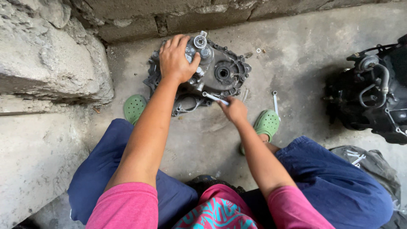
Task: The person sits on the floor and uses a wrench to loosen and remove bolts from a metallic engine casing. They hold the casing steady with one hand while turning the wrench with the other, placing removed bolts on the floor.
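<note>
The left hand (176, 59) lies spread, its grip released, on the engine casing (220, 72); the right hand (234, 109), arm outstretched, grasps a wrench (215, 98).

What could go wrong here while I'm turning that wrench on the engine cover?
1. The wrench in the right hand sits at the edge of the engine cover; if it slips, knuckles may hit metal or concrete.
2. Only the left hand steadies the cover, which lies loose on the floor, so it might shift.
3. The small washer lying loose nearby could easily get lost.
</note>
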Demonstrator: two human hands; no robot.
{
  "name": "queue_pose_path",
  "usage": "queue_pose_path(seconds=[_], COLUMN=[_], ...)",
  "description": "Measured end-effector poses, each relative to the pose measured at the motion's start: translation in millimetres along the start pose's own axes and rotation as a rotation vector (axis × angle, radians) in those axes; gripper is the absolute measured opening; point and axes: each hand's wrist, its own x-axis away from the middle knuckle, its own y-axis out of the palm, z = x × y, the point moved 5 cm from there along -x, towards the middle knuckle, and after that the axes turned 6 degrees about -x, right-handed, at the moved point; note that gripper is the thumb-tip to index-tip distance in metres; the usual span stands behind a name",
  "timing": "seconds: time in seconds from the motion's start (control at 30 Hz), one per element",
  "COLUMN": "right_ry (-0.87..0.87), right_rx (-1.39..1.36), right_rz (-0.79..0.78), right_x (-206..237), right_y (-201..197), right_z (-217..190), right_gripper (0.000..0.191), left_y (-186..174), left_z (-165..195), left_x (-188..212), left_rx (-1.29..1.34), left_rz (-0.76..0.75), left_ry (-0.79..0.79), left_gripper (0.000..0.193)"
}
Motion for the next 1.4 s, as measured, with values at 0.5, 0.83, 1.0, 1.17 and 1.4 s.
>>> queue_pose_path(seconds=[0.5, 0.83, 1.0, 1.17, 1.4], right_ry=[0.423, 0.400, 0.495, 0.571, 0.658], right_rx=[-1.257, -1.267, -1.347, -1.372, -1.660], right_rz=[-0.383, -0.345, -0.368, -0.378, -0.347], right_x=[68, 67, 40, 32, 19], right_y=[71, 120, 114, 113, 125], right_z=[17, -48, -61, -74, -101], right_gripper=[0.028, 0.015, 0.011, 0.010, 0.012], left_y=[-1, 1, 6, 6, 3], left_z=[3, 4, 4, 5, 5], left_x=[-2, 0, 1, -2, -2], left_rx=[-0.010, 0.028, 0.015, -0.006, 0.008], left_rz=[-0.024, 0.020, -0.022, -0.003, 0.003], left_ry=[-0.012, -0.007, -0.015, -0.009, -0.014], left_gripper=[0.052, 0.051, 0.052, 0.053, 0.052])
